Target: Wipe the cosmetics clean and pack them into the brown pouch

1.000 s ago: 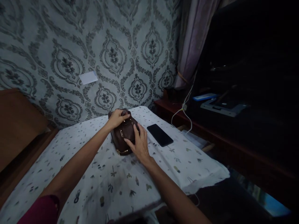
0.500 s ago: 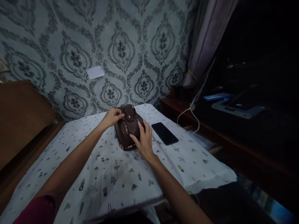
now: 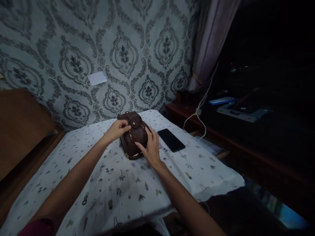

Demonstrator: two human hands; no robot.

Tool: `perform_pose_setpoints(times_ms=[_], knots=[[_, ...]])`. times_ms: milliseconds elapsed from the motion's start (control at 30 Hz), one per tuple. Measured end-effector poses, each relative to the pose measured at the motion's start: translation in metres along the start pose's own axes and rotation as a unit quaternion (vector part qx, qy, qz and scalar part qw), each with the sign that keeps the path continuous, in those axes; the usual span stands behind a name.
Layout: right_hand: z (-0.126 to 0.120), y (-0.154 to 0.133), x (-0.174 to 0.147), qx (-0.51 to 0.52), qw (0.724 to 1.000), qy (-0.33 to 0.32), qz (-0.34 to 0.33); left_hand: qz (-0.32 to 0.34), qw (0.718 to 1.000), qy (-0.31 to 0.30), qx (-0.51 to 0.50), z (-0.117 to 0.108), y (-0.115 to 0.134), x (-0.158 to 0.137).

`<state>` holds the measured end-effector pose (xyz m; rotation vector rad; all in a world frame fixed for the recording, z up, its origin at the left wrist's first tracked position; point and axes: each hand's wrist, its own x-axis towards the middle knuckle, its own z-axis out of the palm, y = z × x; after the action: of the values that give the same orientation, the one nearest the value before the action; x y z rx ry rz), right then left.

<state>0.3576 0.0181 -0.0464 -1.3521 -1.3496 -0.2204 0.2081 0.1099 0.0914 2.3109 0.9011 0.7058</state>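
Observation:
A small brown leather-look backpack [image 3: 139,133] lies on the patterned white cloth, with gold zips and a round-ended flap with a metal stud at its upper part. My left hand [image 3: 117,130] pinches at the upper end of the front pocket's left zipper [image 3: 131,136]; its fingertips cover whatever pull is there. Across the lower right of that pocket, my right hand [image 3: 152,147] grips the backpack, thumb on the front and fingers along the right side. A dark-screened phone [image 3: 171,140] lies flat just right of my right hand.
The white cloth [image 3: 197,172] covers the table to its wavy front edge. A brown wooden panel [image 3: 22,124] stands at left. White cables [image 3: 200,108] hang at right near a dark red ledge. Behind is a patterned wall with a white card [image 3: 97,78].
My left fingertips have shifted slightly down along the pocket's zipper. My right hand keeps its hold on the backpack. The whole view has shifted a little.

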Motion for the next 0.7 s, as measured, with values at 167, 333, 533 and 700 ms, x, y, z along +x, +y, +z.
perform_pose_setpoints(times_ms=[167, 333, 533, 700], knots=[[-0.007, -0.004, -0.003, 0.081, 0.995, 0.033, 0.045, 0.034, 0.998, 0.051, 0.033, 0.007, 0.004, 0.027], [-0.001, 0.002, -0.003, 0.183, 0.973, 0.049, 0.129, 0.008, 0.994, 0.024, 0.110, 0.016, 0.013, 0.057], [0.007, 0.013, 0.000, 0.221, 0.953, 0.039, 0.204, -0.010, 0.988, 0.027, 0.154, 0.016, 0.013, 0.065], [0.006, 0.012, 0.002, 0.214, 0.956, 0.043, 0.195, -0.005, 0.982, 0.029, 0.185, 0.017, 0.019, 0.059]])
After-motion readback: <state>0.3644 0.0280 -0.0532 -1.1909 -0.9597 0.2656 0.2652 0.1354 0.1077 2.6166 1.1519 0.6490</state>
